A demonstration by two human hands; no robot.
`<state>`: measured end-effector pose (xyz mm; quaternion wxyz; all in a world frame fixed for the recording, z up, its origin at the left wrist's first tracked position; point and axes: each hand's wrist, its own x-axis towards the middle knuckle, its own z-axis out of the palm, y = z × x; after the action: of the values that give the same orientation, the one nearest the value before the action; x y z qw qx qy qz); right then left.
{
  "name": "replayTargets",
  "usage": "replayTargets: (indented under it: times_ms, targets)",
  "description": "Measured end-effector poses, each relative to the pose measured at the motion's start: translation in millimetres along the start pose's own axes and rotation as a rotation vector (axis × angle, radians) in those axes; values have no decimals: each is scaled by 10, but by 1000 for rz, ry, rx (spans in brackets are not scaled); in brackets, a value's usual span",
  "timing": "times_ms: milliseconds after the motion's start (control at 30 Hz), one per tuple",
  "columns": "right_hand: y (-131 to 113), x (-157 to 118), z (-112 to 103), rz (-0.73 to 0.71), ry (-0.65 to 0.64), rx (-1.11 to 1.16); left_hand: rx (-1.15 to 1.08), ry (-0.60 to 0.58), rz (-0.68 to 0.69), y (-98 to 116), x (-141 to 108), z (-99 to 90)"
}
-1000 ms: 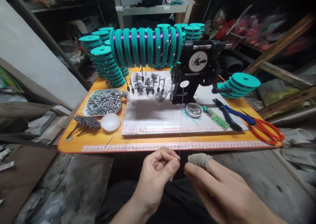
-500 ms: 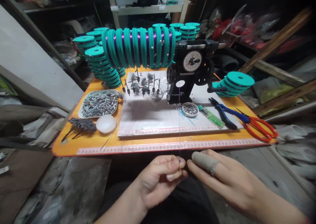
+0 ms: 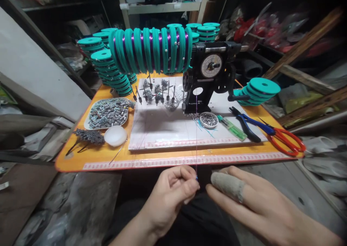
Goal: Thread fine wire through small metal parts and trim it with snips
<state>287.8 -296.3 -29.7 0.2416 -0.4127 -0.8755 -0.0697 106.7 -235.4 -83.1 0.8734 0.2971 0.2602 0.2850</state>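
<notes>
A thin purple fishing line (image 3: 196, 141) runs down from the black winding machine (image 3: 200, 99) past the table's front edge to my left hand (image 3: 173, 193). My left thumb and fingertips are pinched together on it, close to a small blue spot (image 3: 196, 178), perhaps a knot or bead. Just to the right, apart from the left fingertips, is my right hand (image 3: 252, 199), its fingers stretched out and pointing left. A grey sleeve (image 3: 227, 185) covers one of its fingers. The right thumb is hidden, and nothing shows in that hand.
A row of teal foam spools (image 3: 151, 50) hangs from the machine. On the table lie a tray of sinkers (image 3: 108, 113), a white bowl (image 3: 115, 136), a dish of small metal parts (image 3: 208, 119), blue-handled pliers (image 3: 245, 124) and red scissors (image 3: 289, 141). More teal spools (image 3: 260, 90) stand at right.
My left hand has turned and curled its fingers more, with the pinch on the line slightly lower. The right hand stays nearly in place, fingers still extended.
</notes>
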Motion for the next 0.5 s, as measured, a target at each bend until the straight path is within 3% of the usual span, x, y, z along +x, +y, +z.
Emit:
replayTargets:
  times_ms: [133, 233, 367, 500]
  targets:
    - [-73, 32, 79, 195, 18, 179, 662, 187, 469, 71, -162, 18]
    - [-32, 161, 187, 266, 103, 353, 1019, 204, 740, 137, -243, -15]
    - [113, 427, 314, 218, -10, 504, 1282, 171, 914, 284, -306, -83]
    - [191, 646, 401, 207, -46, 517, 1478, 126, 971, 445, -341, -167]
